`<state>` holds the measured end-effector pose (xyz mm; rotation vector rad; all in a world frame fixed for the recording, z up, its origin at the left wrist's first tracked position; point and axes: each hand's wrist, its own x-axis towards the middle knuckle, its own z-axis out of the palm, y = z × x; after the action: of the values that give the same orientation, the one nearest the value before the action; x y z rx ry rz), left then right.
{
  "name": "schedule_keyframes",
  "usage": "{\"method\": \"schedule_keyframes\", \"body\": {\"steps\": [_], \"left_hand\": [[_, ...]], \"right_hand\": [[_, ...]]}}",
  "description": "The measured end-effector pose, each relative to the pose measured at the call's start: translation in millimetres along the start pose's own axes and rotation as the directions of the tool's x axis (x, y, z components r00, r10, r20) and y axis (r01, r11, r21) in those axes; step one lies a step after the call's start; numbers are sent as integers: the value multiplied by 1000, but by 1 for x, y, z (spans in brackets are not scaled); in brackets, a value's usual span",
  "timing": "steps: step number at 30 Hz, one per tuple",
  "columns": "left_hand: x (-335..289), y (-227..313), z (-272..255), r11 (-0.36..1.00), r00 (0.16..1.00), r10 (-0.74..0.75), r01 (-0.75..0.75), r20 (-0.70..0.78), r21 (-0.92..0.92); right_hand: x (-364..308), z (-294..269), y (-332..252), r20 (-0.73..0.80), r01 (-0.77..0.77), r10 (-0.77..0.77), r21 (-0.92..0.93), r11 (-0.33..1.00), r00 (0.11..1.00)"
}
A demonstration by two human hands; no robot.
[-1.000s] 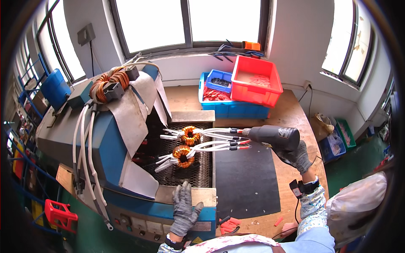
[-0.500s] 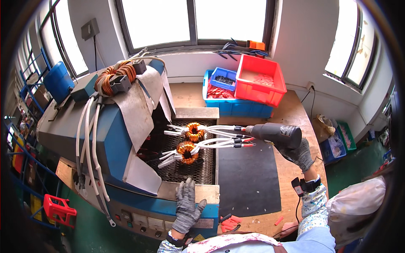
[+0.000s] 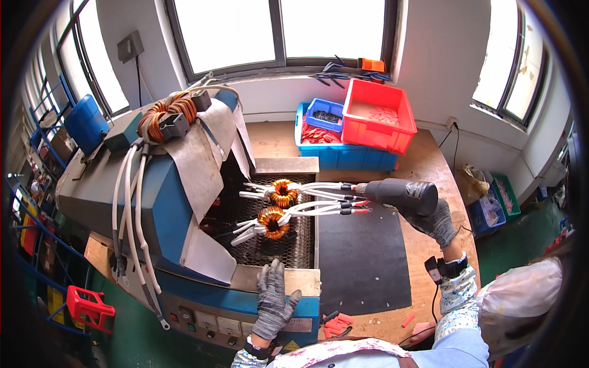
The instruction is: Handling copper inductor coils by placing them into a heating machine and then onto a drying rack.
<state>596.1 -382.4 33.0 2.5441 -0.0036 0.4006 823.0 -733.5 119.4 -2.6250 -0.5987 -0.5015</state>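
Note:
My right hand, in a grey glove, is wrapped round the grip of a black heat gun. The gun's nozzle points left, at or very near the dark-sleeved ends of white leads. These leads run from a copper-wound ring coil; a second ring coil lies nearer me, its leads ending in dark and red sleeves. Both coils rest on the wire mesh belt of a blue machine. My gloved left hand lies flat on the machine's near edge, fingers stretched out, holding nothing.
A black mat covers part of the wooden table, with red sleeve pieces near its front. At the back stand a red bin and blue bins. A large coil sits on the machine, its leads hanging down. Another person is at the right.

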Motion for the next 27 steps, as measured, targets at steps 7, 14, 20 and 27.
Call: {"method": "schedule_keyframes", "body": {"steps": [7, 14, 20, 27], "left_hand": [[0, 1, 0, 1000, 1000, 7, -7, -16, 3], [0, 0, -1, 998, 1000, 28, -28, 1, 58], [0, -2, 1, 1000, 1000, 13, -13, -16, -9], [0, -1, 1, 1000, 1000, 13, -13, 1, -2]], "right_hand": [[-1, 0, 2, 9, -22, 22, 1, 1000, 1000], [-1, -9, -10, 28, -57, 59, -40, 998, 998], [-2, -13, -12, -6, -62, 62, -49, 997, 998], [-1, -12, -9, -5, -13, 12, -56, 998, 1000]]}}
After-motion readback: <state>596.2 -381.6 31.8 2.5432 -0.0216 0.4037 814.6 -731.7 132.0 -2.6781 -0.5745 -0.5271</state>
